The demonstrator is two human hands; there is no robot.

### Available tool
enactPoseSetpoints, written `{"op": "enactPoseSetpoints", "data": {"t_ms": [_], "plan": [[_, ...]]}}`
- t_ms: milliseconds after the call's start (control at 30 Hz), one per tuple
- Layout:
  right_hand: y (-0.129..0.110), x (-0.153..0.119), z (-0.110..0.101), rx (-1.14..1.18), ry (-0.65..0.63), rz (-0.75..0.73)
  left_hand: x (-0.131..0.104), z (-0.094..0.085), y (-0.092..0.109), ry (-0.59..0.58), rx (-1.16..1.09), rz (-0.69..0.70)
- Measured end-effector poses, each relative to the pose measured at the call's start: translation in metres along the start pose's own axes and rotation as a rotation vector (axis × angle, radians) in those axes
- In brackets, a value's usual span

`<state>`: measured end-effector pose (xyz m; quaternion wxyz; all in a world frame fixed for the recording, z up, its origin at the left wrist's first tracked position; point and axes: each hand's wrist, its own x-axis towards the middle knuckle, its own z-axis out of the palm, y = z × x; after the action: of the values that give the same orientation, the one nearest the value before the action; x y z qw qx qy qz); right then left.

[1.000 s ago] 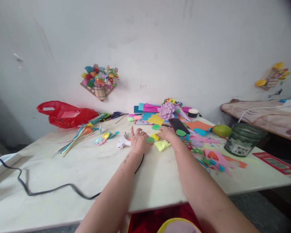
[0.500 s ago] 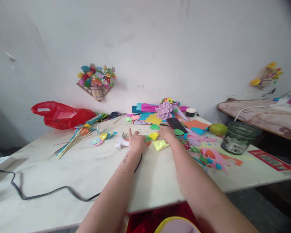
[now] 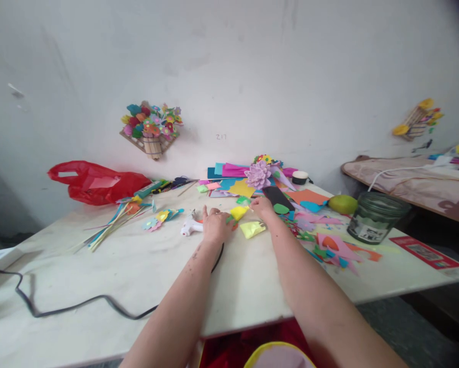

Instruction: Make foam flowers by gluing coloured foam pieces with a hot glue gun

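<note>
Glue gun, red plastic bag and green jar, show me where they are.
Glue gun [image 3: 192,226], head view: its white body.
Red plastic bag [image 3: 99,194], head view: its lower side.
Green jar [image 3: 378,213], head view: its wall.

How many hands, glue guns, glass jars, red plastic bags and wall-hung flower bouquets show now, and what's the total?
Left hand and right hand: 2
Glue gun: 1
Glass jar: 1
Red plastic bag: 1
Larger bouquet and smaller bouquet: 2
Total: 7

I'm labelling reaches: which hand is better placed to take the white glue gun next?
Probably the left hand: it lies close beside the glue gun, while the right hand is farther away.
</note>
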<state>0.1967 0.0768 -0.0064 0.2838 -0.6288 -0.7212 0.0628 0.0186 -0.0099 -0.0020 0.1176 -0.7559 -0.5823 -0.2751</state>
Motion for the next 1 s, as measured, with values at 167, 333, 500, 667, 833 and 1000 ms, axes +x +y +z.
{"op": "enactPoseSetpoints", "data": {"t_ms": [167, 333, 500, 667, 833, 1000], "plan": [[-0.018, -0.004, -0.008, 0.406, 0.08, 0.003, 0.002, 0.0, -0.003, 0.09, -0.063, -0.035], [-0.044, -0.014, -0.022, 0.723, 0.06, -0.091, 0.003, -0.006, 0.001, 0.271, -0.095, -0.077], [-0.066, -0.025, -0.022, 0.839, -0.047, -0.227, 0.006, -0.006, 0.003, 0.187, -0.095, -0.215], [-0.07, -0.028, -0.017, 1.025, -0.206, -0.235, 0.009, 0.002, -0.008, 0.208, -0.216, -0.198], [-0.062, -0.026, -0.016, 1.133, -0.315, -0.197, 0.009, 0.003, -0.014, 0.189, -0.308, -0.12], [-0.059, -0.026, -0.017, 1.107, -0.368, -0.219, 0.009, 0.002, -0.015, 0.191, -0.337, -0.108]]}}
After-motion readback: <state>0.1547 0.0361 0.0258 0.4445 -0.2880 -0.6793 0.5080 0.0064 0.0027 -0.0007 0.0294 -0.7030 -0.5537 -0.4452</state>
